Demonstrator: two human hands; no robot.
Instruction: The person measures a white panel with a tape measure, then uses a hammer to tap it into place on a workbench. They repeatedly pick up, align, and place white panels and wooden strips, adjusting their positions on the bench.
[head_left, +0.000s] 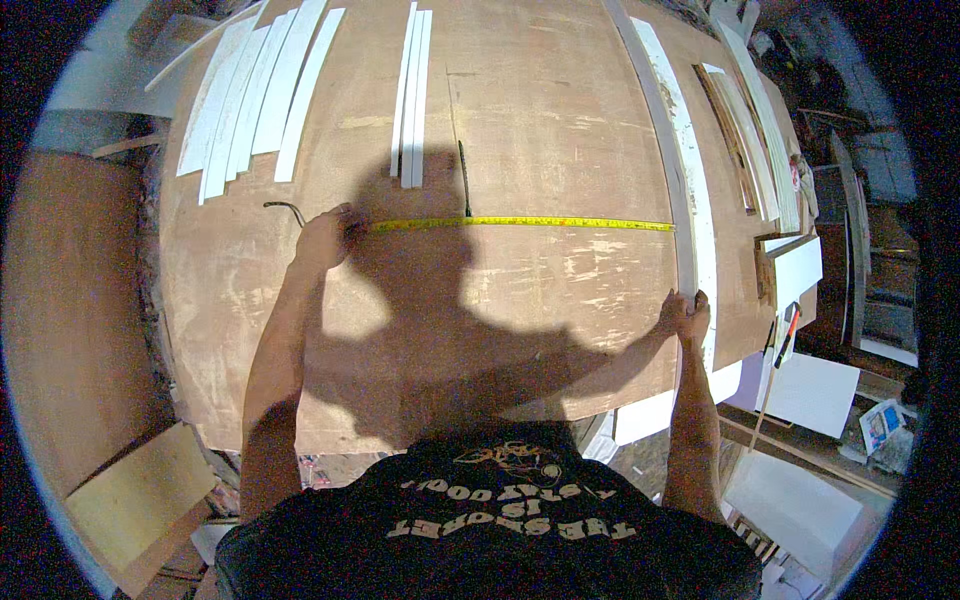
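Note:
A yellow tape measure blade (520, 221) runs across the brown wooden sheet (560, 330), from my left hand to a long grey bar (668, 150). My left hand (326, 236) is closed round the tape measure's dark case, which is mostly hidden in shadow and fingers. A dark strap (287, 207) sticks out beside that hand. My right hand (688, 315) grips the near part of the grey bar, thumb on one side and fingers on the other. Alongside the bar lies a long white strip (690, 170). A dark line on the sheet meets the blade near its middle.
Several white strips (255, 95) lie at the far left, and a narrow pair (411, 110) near the middle. More strips (745, 140) and white offcuts (795, 270) lie along the right edge, near a red-and-black tool (788, 333). My shadow covers the middle of the sheet.

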